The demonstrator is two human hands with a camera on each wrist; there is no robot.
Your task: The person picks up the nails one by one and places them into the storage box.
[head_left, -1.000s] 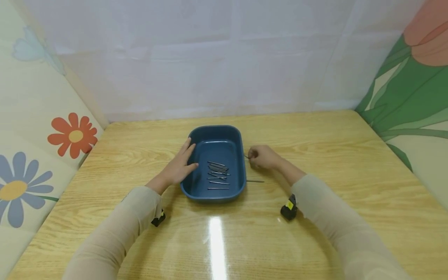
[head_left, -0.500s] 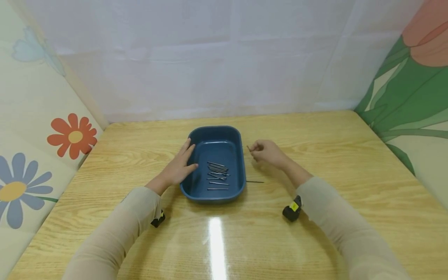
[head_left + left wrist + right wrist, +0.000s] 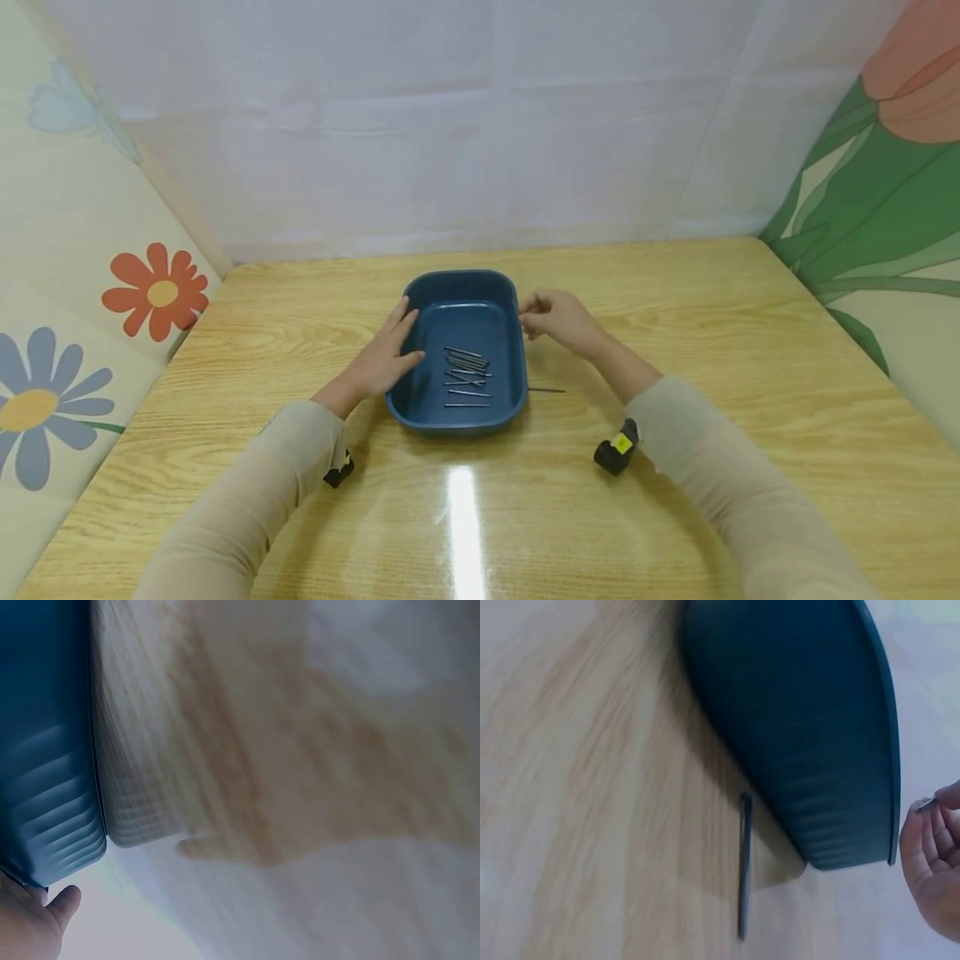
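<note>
A deep blue rectangular tray [image 3: 457, 427] stands on the table with several thin metal nails [image 3: 467, 367] lying on its floor. My left hand [image 3: 378, 358] rests on the tray's left rim with fingers spread and straight. In the head view my right hand [image 3: 558, 321] is right at the tray's right rim. It pinches a nail [image 3: 926, 803] between thumb and forefinger, only a short end of which shows in the right wrist view. Another nail [image 3: 547, 390] lies on the table just right of the tray, also seen in the right wrist view.
The tray stands in the middle of a glossy wood-grain table [image 3: 375, 517]. A pale cloth [image 3: 480, 167] hangs behind the table's back edge. Flower-printed panels flank it on the left and right. A dark wrist camera [image 3: 617, 450] hangs below the right sleeve.
My right hand has raised the pinched nail from beside the tray, drawn it slightly right, then moved back left to the tray's right rim. The left hand and tray have stayed put.
</note>
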